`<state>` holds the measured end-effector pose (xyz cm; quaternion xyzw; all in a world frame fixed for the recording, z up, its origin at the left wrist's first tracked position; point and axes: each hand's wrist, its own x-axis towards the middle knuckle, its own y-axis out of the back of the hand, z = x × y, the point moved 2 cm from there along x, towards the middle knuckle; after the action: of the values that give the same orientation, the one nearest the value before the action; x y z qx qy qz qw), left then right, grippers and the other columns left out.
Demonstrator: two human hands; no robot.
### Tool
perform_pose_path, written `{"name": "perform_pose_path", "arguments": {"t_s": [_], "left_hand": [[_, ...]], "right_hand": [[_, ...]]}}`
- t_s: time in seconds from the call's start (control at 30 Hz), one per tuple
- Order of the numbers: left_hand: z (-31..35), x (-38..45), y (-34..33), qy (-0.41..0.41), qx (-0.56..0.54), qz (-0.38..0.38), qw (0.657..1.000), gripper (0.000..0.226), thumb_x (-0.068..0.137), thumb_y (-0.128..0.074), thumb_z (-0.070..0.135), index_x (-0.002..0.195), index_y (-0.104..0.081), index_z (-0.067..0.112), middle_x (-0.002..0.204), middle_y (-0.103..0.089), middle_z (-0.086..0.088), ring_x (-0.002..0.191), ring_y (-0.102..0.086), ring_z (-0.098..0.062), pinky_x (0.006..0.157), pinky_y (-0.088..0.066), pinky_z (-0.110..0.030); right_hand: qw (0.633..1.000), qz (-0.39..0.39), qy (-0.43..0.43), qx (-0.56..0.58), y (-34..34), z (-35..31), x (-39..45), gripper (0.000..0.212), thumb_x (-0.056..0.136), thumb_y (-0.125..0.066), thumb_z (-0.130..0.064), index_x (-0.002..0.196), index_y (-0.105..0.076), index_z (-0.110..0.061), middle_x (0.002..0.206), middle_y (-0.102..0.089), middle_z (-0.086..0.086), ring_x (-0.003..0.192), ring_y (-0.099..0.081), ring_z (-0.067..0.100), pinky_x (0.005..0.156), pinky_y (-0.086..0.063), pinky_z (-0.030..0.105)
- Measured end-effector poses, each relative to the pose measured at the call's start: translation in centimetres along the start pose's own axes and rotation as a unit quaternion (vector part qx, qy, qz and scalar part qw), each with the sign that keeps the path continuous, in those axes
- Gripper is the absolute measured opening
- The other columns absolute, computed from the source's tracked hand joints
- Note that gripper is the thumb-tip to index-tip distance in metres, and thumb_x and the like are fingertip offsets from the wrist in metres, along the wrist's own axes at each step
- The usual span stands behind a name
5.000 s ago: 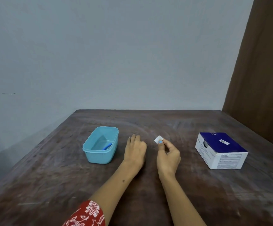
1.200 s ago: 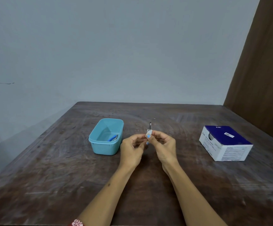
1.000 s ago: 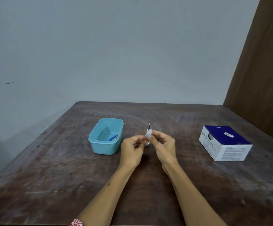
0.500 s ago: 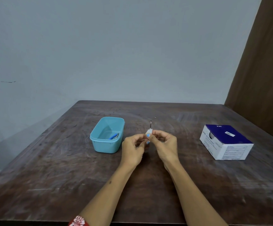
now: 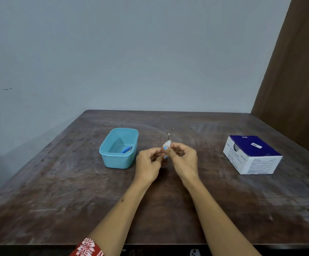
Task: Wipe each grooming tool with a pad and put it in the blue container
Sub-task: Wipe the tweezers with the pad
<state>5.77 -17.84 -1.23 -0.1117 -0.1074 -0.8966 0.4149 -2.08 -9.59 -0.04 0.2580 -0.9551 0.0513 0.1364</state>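
Observation:
Both hands meet above the middle of the wooden table (image 5: 61, 196). My right hand (image 5: 184, 159) pinches a small white pad (image 5: 166, 145) wrapped round a thin dark grooming tool (image 5: 168, 136), whose tip sticks up above the pad. My left hand (image 5: 148, 165) has curled fingers at the tool's lower end, which is hidden between the hands. The light blue container (image 5: 118, 148) sits to the left of my left hand, with a blue-handled tool (image 5: 126, 150) lying inside it.
A white and dark blue cardboard box (image 5: 251, 154) stands on the table at the right. A brown panel (image 5: 297, 71) rises at the far right, and a pale wall runs behind the table.
Five seconds ago my left hand lay flat on the table and my right held the pad low. Both hands have since risen and joined on the tool; over the last second they barely moved.

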Motion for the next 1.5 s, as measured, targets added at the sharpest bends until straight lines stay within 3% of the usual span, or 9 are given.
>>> {"name": "perform_pose_path", "arguments": {"t_s": [0.07,0.23,0.4,0.57,0.97,1.13,1.23,1.37,1.5], "left_hand": [[-0.03,-0.03,0.12,0.003,-0.008,0.005,1.0,0.021,0.085,-0.059,-0.005,0.099,-0.07,0.005,0.088,-0.073,-0.009,0.083,-0.071,-0.018,0.078,-0.058,-0.037],[-0.05,0.02,-0.25,0.012,0.013,-0.022,1.0,0.017,0.081,-0.064,-0.003,0.093,-0.071,0.007,0.085,-0.072,-0.009,0.084,-0.07,-0.02,0.079,-0.058,-0.04],[-0.28,0.04,0.16,-0.002,0.027,-0.007,1.0,0.025,0.084,-0.059,-0.005,0.101,-0.071,0.009,0.088,-0.074,-0.005,0.084,-0.071,-0.015,0.078,-0.059,-0.039],[-0.17,-0.03,-0.14,0.005,0.034,-0.021,0.999,0.018,0.083,-0.064,-0.001,0.097,-0.071,0.007,0.086,-0.073,-0.006,0.083,-0.07,-0.015,0.078,-0.059,-0.037],[-0.14,-0.02,0.01,-0.018,0.045,-0.01,0.999,0.024,0.083,-0.059,-0.005,0.097,-0.073,0.01,0.087,-0.074,-0.002,0.083,-0.07,-0.012,0.078,-0.058,-0.038],[0.19,-0.19,-0.07,-0.026,0.063,-0.016,0.998,0.023,0.083,-0.061,-0.002,0.098,-0.072,0.011,0.088,-0.074,0.0,0.084,-0.069,-0.008,0.08,-0.058,-0.035],[0.11,-0.22,-0.14,-0.034,0.082,-0.015,0.996,0.021,0.082,-0.062,-0.002,0.096,-0.072,0.011,0.086,-0.073,0.001,0.083,-0.069,-0.007,0.08,-0.057,-0.034],[-0.17,-0.04,0.24,-0.028,0.056,0.004,0.998,0.027,0.083,-0.058,-0.005,0.1,-0.072,0.011,0.088,-0.074,-0.001,0.084,-0.07,-0.01,0.08,-0.058,-0.038],[0.16,-0.06,0.04,-0.021,0.039,-0.022,0.999,0.026,0.084,-0.059,-0.004,0.101,-0.071,0.012,0.088,-0.073,-0.004,0.086,-0.07,-0.014,0.08,-0.058,-0.037]], "right_hand": [[1.0,-0.015,-0.007,-0.01,-0.21,0.05,-0.2,0.008,0.078,-0.074,-0.016,0.084,-0.073,-0.01,0.069,-0.071,0.007,0.064,-0.067,0.012,0.06,-0.052,0.021],[0.997,0.072,0.024,0.002,0.35,-0.33,-0.03,0.011,0.076,-0.076,-0.02,0.084,-0.072,-0.013,0.075,-0.071,-0.001,0.068,-0.065,0.006,0.06,-0.051,0.016],[1.0,0.0,-0.009,-0.001,-0.13,-0.24,-0.37,0.01,0.077,-0.075,-0.013,0.084,-0.073,-0.007,0.073,-0.072,0.008,0.062,-0.067,0.01,0.055,-0.05,0.016],[0.998,0.062,0.01,0.003,0.32,-0.37,-0.18,0.014,0.075,-0.077,-0.02,0.086,-0.072,-0.012,0.074,-0.071,-0.001,0.067,-0.066,0.006,0.059,-0.051,0.015],[0.999,0.042,0.004,-0.034,0.15,-0.58,-0.52,0.009,0.076,-0.076,-0.02,0.082,-0.072,-0.014,0.07,-0.07,-0.003,0.062,-0.065,0.001,0.055,-0.047,0.009],[0.995,0.077,0.039,-0.041,0.24,-0.64,-0.42,0.01,0.075,-0.077,-0.024,0.078,-0.068,-0.026,0.079,-0.069,-0.003,0.072,-0.065,0.006,0.064,-0.052,0.017],[0.995,0.085,0.039,-0.023,0.44,-0.56,-0.26,0.011,0.076,-0.077,-0.024,0.082,-0.07,-0.019,0.078,-0.07,-0.002,0.071,-0.065,0.007,0.061,-0.05,0.014],[0.999,0.013,0.002,-0.03,-0.18,0.02,-0.24,0.012,0.075,-0.078,-0.02,0.082,-0.071,-0.013,0.07,-0.071,0.0,0.066,-0.068,0.011,0.06,-0.05,0.018],[0.999,0.045,0.014,0.006,0.09,-0.2,-0.19,0.015,0.073,-0.079,-0.018,0.084,-0.071,-0.012,0.075,-0.072,0.002,0.068,-0.068,0.014,0.062,-0.055,0.023]]}}
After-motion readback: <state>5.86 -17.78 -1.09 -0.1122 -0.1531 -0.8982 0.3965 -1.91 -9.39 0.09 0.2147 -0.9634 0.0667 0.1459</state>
